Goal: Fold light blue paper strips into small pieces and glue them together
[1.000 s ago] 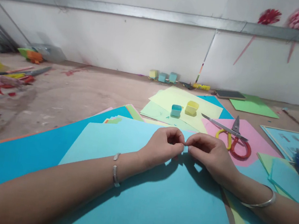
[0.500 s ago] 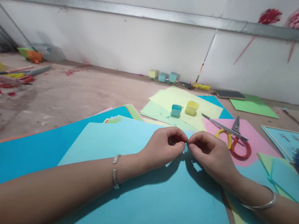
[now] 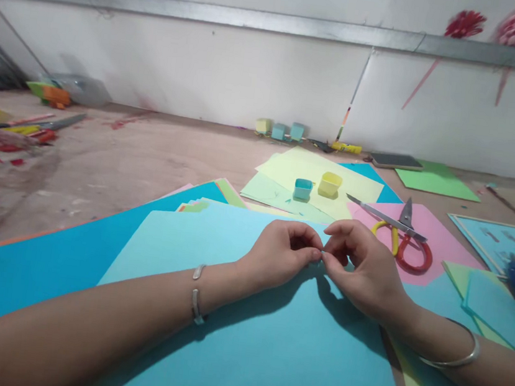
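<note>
Though apart, 2 open boxes [image 3: 303, 189].

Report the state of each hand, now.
Left hand: fingertips pinched closed; anything held is too small to tell.
Right hand: index finger and thumb apart; whether other fingers grip cannot be told.
</note>
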`<move>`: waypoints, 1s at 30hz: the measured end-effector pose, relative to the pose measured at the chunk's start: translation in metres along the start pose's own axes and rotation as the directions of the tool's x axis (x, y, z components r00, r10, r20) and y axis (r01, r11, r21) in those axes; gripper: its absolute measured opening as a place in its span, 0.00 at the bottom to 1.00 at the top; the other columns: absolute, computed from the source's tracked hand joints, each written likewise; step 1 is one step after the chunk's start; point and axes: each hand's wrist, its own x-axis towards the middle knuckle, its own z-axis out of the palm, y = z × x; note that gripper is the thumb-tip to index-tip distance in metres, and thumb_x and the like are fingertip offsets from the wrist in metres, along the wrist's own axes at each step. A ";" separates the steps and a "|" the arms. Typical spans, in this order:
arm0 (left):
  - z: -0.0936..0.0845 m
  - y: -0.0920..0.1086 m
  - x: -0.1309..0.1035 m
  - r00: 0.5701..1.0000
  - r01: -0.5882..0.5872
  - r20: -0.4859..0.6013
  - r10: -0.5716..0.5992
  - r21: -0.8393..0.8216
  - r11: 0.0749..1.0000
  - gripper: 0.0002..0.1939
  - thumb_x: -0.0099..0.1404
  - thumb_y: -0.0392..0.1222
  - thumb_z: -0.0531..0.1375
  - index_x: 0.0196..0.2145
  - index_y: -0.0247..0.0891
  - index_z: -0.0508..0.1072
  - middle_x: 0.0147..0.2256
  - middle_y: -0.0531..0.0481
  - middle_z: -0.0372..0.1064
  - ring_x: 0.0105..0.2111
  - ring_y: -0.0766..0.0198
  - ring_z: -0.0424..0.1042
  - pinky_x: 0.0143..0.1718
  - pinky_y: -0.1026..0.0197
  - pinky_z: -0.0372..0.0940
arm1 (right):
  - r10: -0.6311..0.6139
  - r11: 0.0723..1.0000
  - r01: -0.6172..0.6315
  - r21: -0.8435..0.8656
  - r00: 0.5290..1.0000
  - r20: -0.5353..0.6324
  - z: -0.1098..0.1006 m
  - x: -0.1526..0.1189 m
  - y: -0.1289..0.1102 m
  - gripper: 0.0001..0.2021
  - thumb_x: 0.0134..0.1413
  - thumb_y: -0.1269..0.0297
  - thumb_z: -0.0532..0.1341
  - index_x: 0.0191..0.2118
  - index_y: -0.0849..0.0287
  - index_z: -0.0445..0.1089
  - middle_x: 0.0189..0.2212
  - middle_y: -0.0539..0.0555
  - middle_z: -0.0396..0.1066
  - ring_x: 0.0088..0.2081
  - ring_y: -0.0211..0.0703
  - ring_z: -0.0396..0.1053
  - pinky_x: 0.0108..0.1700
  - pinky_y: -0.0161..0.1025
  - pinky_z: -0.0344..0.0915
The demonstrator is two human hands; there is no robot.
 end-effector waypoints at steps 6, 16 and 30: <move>0.000 0.006 -0.001 0.999 0.038 0.019 -0.038 -0.041 0.998 0.03 0.51 0.28 0.62 0.24 0.33 0.73 0.22 0.54 0.69 0.23 0.70 0.64 0.26 0.65 0.61 | -0.202 0.978 0.201 -0.059 0.979 -0.018 -0.001 -0.001 -0.004 0.09 0.52 0.77 0.57 0.37 0.55 0.65 0.28 0.46 0.67 0.27 0.34 0.64 0.29 0.33 0.64; -0.005 0.000 0.006 0.985 0.165 -0.016 -0.174 -0.252 0.954 0.04 0.55 0.33 0.66 0.27 0.31 0.73 0.24 0.52 0.70 0.18 0.73 0.68 0.23 0.67 0.63 | -0.328 0.926 0.333 -0.178 0.943 0.059 -0.005 0.009 0.009 0.07 0.59 0.76 0.55 0.36 0.58 0.67 0.31 0.53 0.71 0.32 0.40 0.69 0.35 0.37 0.67; -0.004 -0.003 0.006 0.986 0.156 -0.011 -0.169 -0.331 0.931 0.04 0.56 0.33 0.66 0.26 0.30 0.75 0.22 0.51 0.70 0.20 0.72 0.68 0.25 0.68 0.65 | -0.311 0.907 0.302 -0.295 0.950 0.016 -0.003 0.009 0.004 0.04 0.60 0.72 0.58 0.34 0.58 0.67 0.28 0.50 0.71 0.28 0.37 0.68 0.32 0.34 0.65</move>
